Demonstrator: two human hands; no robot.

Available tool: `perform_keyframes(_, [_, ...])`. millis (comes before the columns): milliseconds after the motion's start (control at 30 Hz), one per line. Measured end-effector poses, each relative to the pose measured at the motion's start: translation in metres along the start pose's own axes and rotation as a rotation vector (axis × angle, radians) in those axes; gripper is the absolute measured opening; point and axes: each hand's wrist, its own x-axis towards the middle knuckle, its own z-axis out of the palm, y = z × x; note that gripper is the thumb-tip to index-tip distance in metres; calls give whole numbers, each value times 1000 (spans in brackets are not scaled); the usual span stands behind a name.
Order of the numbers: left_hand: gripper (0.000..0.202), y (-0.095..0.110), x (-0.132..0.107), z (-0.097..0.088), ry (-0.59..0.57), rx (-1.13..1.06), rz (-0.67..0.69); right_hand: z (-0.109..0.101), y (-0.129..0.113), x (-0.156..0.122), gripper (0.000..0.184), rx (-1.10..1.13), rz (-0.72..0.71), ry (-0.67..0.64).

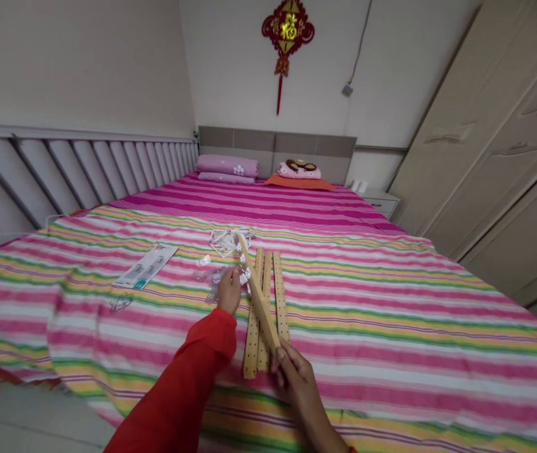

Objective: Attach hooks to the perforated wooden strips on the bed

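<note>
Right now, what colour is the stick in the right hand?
The stick in the right hand is yellowish tan, seen best in the head view.

On the pale wall (230, 69) a red ornament (288, 28) hung above the grey headboard (315, 148) of the bed (391, 302), while a white slatted rail (84, 135) stood at left and a cream wardrobe (485, 151) at right.

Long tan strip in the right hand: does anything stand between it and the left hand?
Small white pieces along the left side of the strip stand between it and the left hand. Nothing visible separates the strip from the right hand.
</note>
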Motion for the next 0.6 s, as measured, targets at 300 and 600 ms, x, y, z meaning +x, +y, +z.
perform_keyframes(300, [46,8,8,7,-60,24,-33,4,5,-14,57,-26,21,-14])
perform_keyframes(600, [36,0,25,15,-11,48,-59,-6,5,-21,56,-60,5,-48])
